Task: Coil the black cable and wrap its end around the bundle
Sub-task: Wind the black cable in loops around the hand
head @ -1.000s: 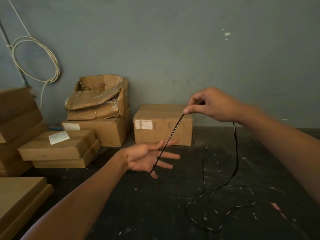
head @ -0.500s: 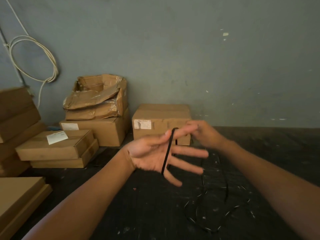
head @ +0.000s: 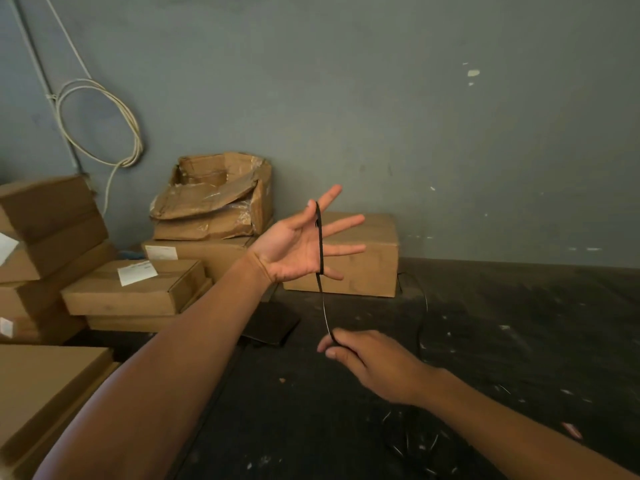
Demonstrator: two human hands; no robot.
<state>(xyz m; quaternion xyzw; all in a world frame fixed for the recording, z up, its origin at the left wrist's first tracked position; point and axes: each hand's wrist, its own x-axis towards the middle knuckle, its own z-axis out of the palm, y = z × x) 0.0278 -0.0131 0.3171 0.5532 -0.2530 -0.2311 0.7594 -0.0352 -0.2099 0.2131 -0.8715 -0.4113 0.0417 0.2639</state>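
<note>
My left hand [head: 298, 242] is raised palm up with its fingers spread wide. A thin black cable [head: 319, 244] runs across the base of those fingers, from the index finger down past the little finger. Below it, the cable drops to my right hand [head: 372, 365], which pinches it between thumb and forefinger low over the dark floor. More of the cable [head: 423, 317] trails behind my right hand and lies loose on the floor near the bottom of the view.
Cardboard boxes stand along the wall: one box [head: 360, 254] right behind my left hand, a torn open box [head: 214, 199] on a stack, flat boxes [head: 135, 289] at left. A white cord loop [head: 104, 129] hangs on the grey wall. A dark flat panel [head: 272, 323] lies on the floor.
My right hand has swung from above the left hand, behind it, down to below it, laying the cable around the left fingers. My left hand rose and tilted upward.
</note>
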